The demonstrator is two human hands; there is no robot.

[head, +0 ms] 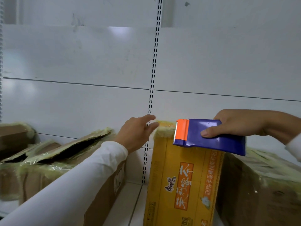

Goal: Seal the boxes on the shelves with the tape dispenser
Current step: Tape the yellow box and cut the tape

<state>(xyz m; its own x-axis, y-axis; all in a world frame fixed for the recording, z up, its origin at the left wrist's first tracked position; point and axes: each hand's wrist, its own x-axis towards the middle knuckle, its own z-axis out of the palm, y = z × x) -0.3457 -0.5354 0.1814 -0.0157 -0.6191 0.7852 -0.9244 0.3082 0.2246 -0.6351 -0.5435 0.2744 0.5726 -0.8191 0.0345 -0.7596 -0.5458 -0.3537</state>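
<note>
**Dispenser poised over the yellow box**

The right hand (pixel 241 124) grips the tape dispenser (pixel 210 136) just above the upright yellow box (pixel 184 181); the left hand (pixel 136 132), fingers spread, touches its far top corner, box between both hands on the shelf (pixel 130 201)
</note>
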